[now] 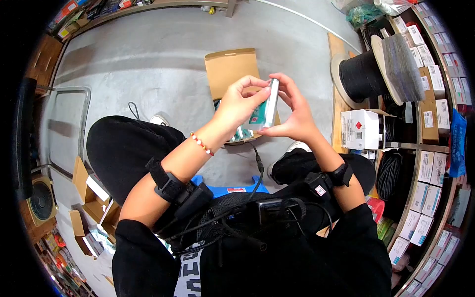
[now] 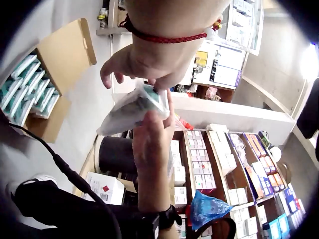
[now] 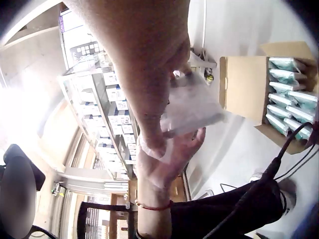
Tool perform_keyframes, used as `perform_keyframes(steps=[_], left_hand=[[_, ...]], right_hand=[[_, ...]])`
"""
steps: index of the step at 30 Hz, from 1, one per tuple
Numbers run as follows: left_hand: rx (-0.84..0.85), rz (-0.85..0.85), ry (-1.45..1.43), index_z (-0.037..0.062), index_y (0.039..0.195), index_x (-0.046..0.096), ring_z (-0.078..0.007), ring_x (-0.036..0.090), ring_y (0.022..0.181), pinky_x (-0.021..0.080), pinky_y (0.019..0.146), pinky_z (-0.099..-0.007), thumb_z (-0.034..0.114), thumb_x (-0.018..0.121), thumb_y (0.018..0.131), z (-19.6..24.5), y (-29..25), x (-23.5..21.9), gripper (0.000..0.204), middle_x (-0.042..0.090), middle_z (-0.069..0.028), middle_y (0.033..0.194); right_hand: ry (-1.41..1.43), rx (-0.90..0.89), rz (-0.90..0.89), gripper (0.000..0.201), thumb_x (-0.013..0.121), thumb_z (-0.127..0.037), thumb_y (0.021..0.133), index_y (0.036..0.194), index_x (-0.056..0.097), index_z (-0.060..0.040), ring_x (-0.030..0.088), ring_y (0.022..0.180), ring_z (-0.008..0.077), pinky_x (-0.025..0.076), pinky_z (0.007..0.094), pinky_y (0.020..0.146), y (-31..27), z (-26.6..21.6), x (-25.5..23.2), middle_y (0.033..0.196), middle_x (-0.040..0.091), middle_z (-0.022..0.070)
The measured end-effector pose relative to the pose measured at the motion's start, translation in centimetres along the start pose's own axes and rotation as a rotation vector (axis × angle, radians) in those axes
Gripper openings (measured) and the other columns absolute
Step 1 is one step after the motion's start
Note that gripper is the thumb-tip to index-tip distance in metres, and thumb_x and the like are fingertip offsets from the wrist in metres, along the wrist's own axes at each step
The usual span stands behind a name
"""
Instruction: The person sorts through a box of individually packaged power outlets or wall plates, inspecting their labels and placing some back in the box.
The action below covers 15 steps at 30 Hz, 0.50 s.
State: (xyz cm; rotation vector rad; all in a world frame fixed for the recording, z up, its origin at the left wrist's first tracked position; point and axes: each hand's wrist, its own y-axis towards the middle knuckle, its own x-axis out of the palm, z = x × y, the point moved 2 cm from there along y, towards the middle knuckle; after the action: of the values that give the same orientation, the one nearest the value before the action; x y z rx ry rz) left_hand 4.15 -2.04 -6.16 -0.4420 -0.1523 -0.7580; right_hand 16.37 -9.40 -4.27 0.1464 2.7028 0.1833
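Both hands hold a clear plastic-wrapped package with green and white inside, raised over an open cardboard box. The left hand pinches its upper left side between thumb and fingers. On the other side the right hand grips it, thumb at the lower edge and fingers at the top. The left wrist view shows the wrapped package between the two hands. Rows of similar green and white packages fill the open box in the right wrist view.
A black cable spool and a white box stand at the right, beside shelves of small boxes. Opened cartons lie at the left. A blue stool is under the person, and a cable hangs near the open box.
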Motion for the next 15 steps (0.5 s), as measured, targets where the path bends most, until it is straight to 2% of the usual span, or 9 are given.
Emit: perform_keyframes(steps=[1, 4, 5, 7, 9, 10, 13, 15], left_hand=[[-0.034, 0.025, -0.057, 0.0081, 0.114, 0.046, -0.011, 0.055, 0.078, 0.048, 0.069, -0.026, 0.026, 0.058, 0.081, 0.0, -0.1, 0.1, 0.039, 0.056, -0.0037, 0.096], [-0.213, -0.094, -0.27, 0.0092, 0.117, 0.04, -0.0119, 0.056, 0.077, 0.048, 0.068, -0.026, 0.032, 0.059, 0.08, 0.1, -0.4, 0.6, 0.048, 0.055, -0.004, 0.095], [-0.267, -0.136, -0.322, 0.0087, 0.114, 0.044, -0.0146, 0.058, 0.077, 0.049, 0.066, -0.0269, 0.038, 0.056, 0.08, 0.2, -0.6, 1.0, 0.047, 0.055, -0.005, 0.095], [-0.336, -0.261, -0.407, 0.0086, 0.111, 0.046, -0.0165, 0.059, 0.076, 0.05, 0.065, -0.0287, 0.042, 0.055, 0.079, -0.1, -0.9, 1.3, 0.047, 0.055, -0.0063, 0.096], [-0.406, -0.389, -0.491, 0.0085, 0.109, 0.047, -0.0185, 0.059, 0.075, 0.051, 0.064, -0.0304, 0.045, 0.053, 0.079, -0.3, -1.2, 1.6, 0.047, 0.054, -0.0076, 0.096], [-0.379, -0.367, -0.491, 0.0083, 0.11, 0.046, -0.0186, 0.059, 0.076, 0.051, 0.065, -0.0304, 0.044, 0.054, 0.079, -0.3, -1.2, 1.6, 0.048, 0.054, -0.0078, 0.097], [-0.28, -0.282, -0.474, 0.0079, 0.115, 0.039, -0.0189, 0.058, 0.08, 0.051, 0.068, -0.0304, 0.04, 0.057, 0.077, -0.2, -1.0, 1.6, 0.052, 0.052, -0.0084, 0.1], [-0.19, -0.199, -0.438, 0.0077, 0.118, 0.033, -0.0193, 0.057, 0.083, 0.051, 0.07, -0.0307, 0.037, 0.06, 0.076, -0.2, -0.8, 1.4, 0.057, 0.051, -0.0086, 0.101]], right_hand=[[0.056, -0.001, 0.004, 0.09, 0.08, -0.015, 0.044, 0.12, 0.033, -0.0077, 0.042, 0.11, 0.0201, 0.034, 0.0357, 0.093, 0.0, -0.2, -0.1, 0.115, 0.042, 0.0062], [0.209, -0.021, 0.002, 0.096, 0.081, -0.012, 0.041, 0.122, 0.03, -0.0087, 0.04, 0.112, 0.0197, 0.033, 0.0357, 0.094, 0.0, -0.7, -0.4, 0.116, 0.04, 0.006], [0.251, -0.042, -0.009, 0.098, 0.081, -0.011, 0.039, 0.122, 0.029, -0.0094, 0.04, 0.111, 0.0193, 0.032, 0.0358, 0.095, 0.0, -0.8, -0.5, 0.116, 0.04, 0.0058], [0.351, -0.065, -0.047, 0.102, 0.081, -0.009, 0.038, 0.123, 0.027, -0.0107, 0.038, 0.114, 0.0191, 0.03, 0.0366, 0.097, 0.0, -0.9, -0.6, 0.119, 0.039, 0.0053], [0.413, -0.011, -0.052, 0.101, 0.081, -0.009, 0.038, 0.123, 0.027, -0.0114, 0.035, 0.116, 0.0201, 0.029, 0.0377, 0.097, -0.1, -1.6, -0.6, 0.121, 0.037, 0.0053], [0.443, 0.015, -0.054, 0.101, 0.081, -0.008, 0.038, 0.123, 0.027, -0.0117, 0.034, 0.117, 0.0206, 0.029, 0.0383, 0.098, -0.2, -1.8, -0.6, 0.122, 0.036, 0.0052], [0.303, -0.077, -0.133, 0.105, 0.082, -0.013, 0.039, 0.127, 0.025, -0.0137, 0.03, 0.12, 0.0218, 0.028, 0.0394, 0.098, 0.4, -1.4, -1.1, 0.127, 0.033, 0.0053], [0.45, 0.051, -0.134, 0.108, 0.083, -0.021, 0.04, 0.129, 0.023, -0.0141, 0.028, 0.121, 0.0223, 0.027, 0.0402, 0.098, 0.2, -0.9, -1.4, 0.13, 0.03, 0.0057]])
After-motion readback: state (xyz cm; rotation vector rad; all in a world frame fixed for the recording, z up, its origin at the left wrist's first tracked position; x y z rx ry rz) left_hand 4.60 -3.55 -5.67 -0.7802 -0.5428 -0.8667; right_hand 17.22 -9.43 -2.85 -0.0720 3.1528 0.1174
